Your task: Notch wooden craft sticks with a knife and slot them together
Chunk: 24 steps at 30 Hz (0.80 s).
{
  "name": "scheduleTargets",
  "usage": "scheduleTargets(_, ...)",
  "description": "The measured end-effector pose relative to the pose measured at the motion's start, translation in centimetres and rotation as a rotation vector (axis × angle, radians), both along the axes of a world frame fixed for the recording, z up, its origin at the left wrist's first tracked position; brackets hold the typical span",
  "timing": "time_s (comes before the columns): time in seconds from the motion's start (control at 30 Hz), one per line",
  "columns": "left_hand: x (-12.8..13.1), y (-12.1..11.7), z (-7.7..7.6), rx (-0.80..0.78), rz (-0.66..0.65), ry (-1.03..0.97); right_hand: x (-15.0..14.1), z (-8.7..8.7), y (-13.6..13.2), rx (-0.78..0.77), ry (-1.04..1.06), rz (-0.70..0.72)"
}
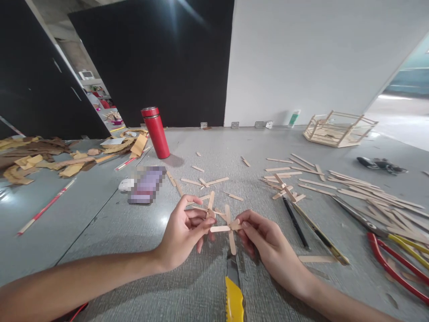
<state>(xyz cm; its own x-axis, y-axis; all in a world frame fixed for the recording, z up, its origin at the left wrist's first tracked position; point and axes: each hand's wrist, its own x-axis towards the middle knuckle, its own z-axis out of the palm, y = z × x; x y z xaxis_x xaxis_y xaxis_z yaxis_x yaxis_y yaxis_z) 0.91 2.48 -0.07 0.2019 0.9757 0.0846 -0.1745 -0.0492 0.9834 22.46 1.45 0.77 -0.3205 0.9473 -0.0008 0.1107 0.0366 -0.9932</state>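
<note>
My left hand (pixel 187 226) is closed, its thumb and fingers pinching a small assembly of popsicle sticks (pixel 211 203). Beside it, my right hand (pixel 261 232) grips a cross of popsicle sticks (pixel 232 241) by one short arm. The two pieces are held close together above the grey table; whether they touch I cannot tell. Below the cross lies a utility knife (pixel 233 297) with a yellow handle, its blade pointing away from me. Loose popsicle sticks (pixel 217 181) are scattered just beyond my hands.
A red flask (pixel 157 134) stands beyond a phone (pixel 147 185) at left. Cardboard scraps (pixel 77 163) lie far left. On the right are a black pen (pixel 296 223), red-handled pliers (pixel 377 248), many sticks (pixel 378 192) and a stick frame (pixel 338 132). Upright panels close off the back.
</note>
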Motion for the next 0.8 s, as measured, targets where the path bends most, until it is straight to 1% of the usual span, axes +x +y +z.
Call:
scheduleTargets(0.2, -0.14, -0.09, -0.06, -0.002, -0.003, 0.007, -0.08, 0.25, -0.07, -0.008, -0.017, -0.001)
scheduleTargets(0.5, -0.01, -0.32, 0.17, 0.013, 0.027, 0.052, 0.17, 0.1, -0.1, -0.011, -0.052, 0.025)
scheduleTargets(0.8, -0.38, -0.31, -0.14, 0.075, 0.048, 0.155, 0.0, 0.17, -0.1, 0.009, -0.084, 0.033)
